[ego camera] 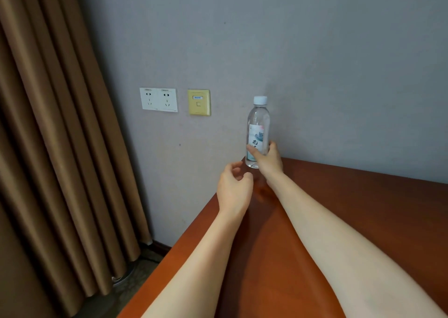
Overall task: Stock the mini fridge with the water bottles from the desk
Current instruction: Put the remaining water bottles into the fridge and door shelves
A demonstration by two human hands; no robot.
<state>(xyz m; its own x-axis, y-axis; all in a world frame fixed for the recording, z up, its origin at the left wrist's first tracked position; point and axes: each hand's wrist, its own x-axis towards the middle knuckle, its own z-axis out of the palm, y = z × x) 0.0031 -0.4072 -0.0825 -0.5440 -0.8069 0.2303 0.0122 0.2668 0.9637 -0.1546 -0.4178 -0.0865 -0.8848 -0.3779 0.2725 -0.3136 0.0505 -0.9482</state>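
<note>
A clear water bottle point(259, 123) with a pale blue cap and a printed label stands upright at the far left corner of the reddish-brown desk point(351, 220). My right hand point(268, 158) grips its lower half, thumb across the label. My left hand point(234, 188) hovers just left of and below the bottle, fingers loosely curled, holding nothing. No fridge is in view.
A grey wall rises behind the desk, with a white double socket point(158, 99) and a yellow wall plate point(198, 102). Brown curtains point(48, 148) hang at the left, reaching the carpeted floor point(126, 291) beside the desk's left edge.
</note>
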